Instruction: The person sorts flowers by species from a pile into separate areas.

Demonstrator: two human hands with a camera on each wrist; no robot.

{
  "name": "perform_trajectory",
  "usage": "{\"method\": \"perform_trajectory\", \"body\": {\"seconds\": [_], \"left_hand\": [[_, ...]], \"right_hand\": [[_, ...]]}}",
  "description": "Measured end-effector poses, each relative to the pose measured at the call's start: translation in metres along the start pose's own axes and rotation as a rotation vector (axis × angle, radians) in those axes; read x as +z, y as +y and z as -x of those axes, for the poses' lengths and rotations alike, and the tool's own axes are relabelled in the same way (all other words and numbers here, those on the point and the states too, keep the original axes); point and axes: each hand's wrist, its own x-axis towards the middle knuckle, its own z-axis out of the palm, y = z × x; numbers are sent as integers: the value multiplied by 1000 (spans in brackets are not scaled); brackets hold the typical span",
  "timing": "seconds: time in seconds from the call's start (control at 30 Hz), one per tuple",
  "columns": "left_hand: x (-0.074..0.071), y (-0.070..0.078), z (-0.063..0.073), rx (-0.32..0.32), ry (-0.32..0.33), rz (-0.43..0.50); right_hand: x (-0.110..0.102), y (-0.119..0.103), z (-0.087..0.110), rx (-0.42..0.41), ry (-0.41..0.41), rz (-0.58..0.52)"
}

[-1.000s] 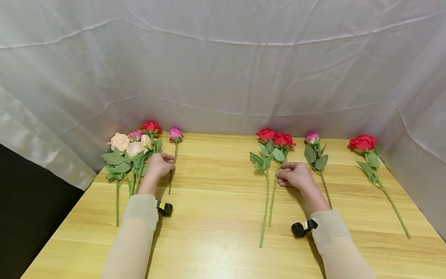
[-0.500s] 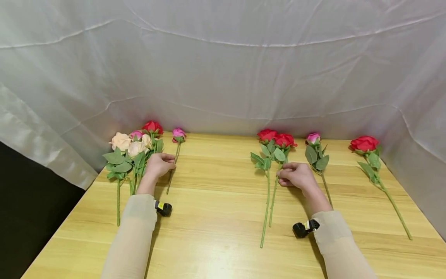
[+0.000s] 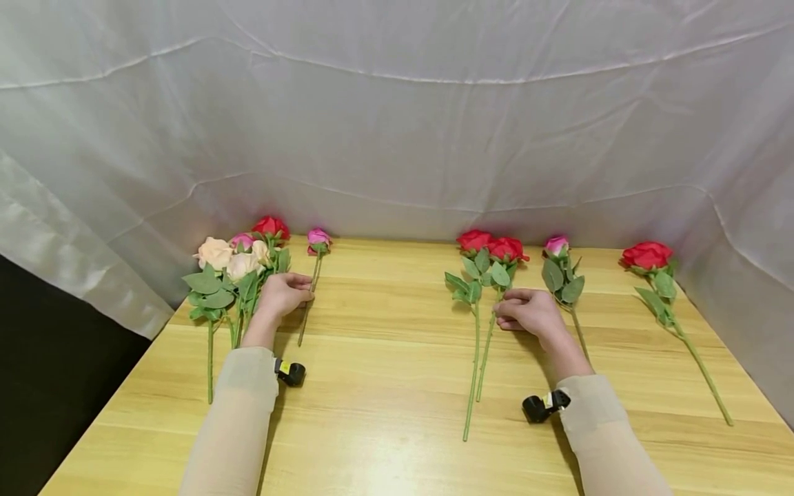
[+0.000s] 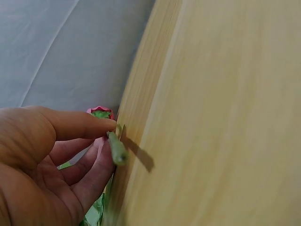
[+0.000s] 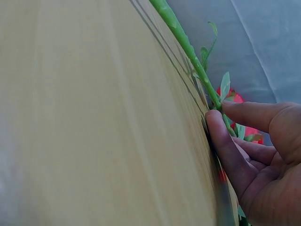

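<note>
My left hand (image 3: pixel 282 295) pinches the stem of a pink rose (image 3: pixel 319 238) between thumb and fingers, beside the bunch on the left. In the left wrist view the cut end of that stem (image 4: pixel 117 149) points toward the camera, its shadow falling on the wood. On the right side, my right hand (image 3: pixel 526 311) pinches the stem of a red rose (image 3: pixel 507 249). That green stem (image 5: pixel 183 42) crosses the right wrist view, running past the thumb and fingertip. A second red rose (image 3: pixel 474 240) lies right alongside it, leaves overlapping.
Cream roses (image 3: pixel 214 253) with a pink and a red one lie bunched at the table's left. Another pink rose (image 3: pixel 556 244) lies right of my right hand, its stem partly behind the forearm. One red rose (image 3: pixel 647 255) lies far right. A grey curtain (image 3: pixel 397 138) backs the table (image 3: pixel 384 386).
The pink rose in my left hand has turned slightly, its bloom shifting a little to the right and its stem end to the left. My right hand stays nearly still on the red rose's stem.
</note>
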Motion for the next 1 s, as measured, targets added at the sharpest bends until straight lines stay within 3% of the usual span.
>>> {"method": "perform_trajectory", "body": {"seconds": [0.17, 0.4, 0.53, 0.67, 0.77, 1.0], "left_hand": [[1, 1, 1, -11, -12, 46], [7, 3, 1, -16, -48, 182], [11, 6, 1, -23, -46, 237], [15, 10, 2, -22, -40, 295], [19, 15, 4, -11, -50, 366], [30, 32, 11, 31, -36, 492]], "right_hand": [[-3, 2, 0, -18, 14, -20], [-7, -1, 3, -80, 32, 10], [-7, -4, 4, -85, 84, 19], [-6, -6, 4, -121, 184, 26], [-3, -11, 3, -188, 258, -35], [17, -24, -2, -388, 373, -382]]}}
